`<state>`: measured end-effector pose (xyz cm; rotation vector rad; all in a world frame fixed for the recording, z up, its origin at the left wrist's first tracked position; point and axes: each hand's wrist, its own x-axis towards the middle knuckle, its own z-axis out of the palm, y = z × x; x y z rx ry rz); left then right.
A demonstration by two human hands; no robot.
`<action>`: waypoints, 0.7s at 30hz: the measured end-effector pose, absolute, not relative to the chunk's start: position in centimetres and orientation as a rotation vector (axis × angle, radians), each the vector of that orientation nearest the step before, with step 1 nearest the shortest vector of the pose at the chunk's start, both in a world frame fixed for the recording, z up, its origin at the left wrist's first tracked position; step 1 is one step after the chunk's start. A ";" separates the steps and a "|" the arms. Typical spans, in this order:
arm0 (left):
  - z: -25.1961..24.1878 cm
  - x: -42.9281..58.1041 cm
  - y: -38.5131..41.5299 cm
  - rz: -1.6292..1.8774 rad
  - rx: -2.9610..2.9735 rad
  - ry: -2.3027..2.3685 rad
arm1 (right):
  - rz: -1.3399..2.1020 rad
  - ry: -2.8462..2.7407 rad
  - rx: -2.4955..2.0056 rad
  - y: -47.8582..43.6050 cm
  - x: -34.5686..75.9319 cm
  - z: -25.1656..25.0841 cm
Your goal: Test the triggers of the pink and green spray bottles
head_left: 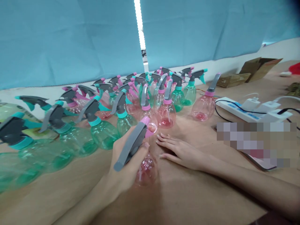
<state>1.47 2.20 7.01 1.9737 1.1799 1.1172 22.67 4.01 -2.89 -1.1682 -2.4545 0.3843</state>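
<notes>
left hand (124, 170) grip clamped on a pink spray bottle (147, 170), looks empty; right hand (180, 151) flat just beside, grip apart.

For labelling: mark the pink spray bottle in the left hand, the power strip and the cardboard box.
pink spray bottle (148, 170), head view, on its clear pink body.
power strip (229, 106), head view, on its white top face.
cardboard box (259, 67), head view, on its open brown flap.

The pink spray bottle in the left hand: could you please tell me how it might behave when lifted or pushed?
The pink spray bottle looks empty and thin-walled, so probably light and squashy. Its grey trigger head sits high above a rounded body, so it may tip if pushed.
</notes>
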 end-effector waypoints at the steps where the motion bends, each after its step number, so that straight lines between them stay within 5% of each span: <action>1: 7.0 1.5 2.2 1.110 1.977 1.181 | 0.387 -2.453 -1.164 4.0 22.7 -2.9; 21: 7.6 1.5 2.6 1.071 2.031 1.083 | 0.433 -2.394 -1.126 4.0 22.9 -3.3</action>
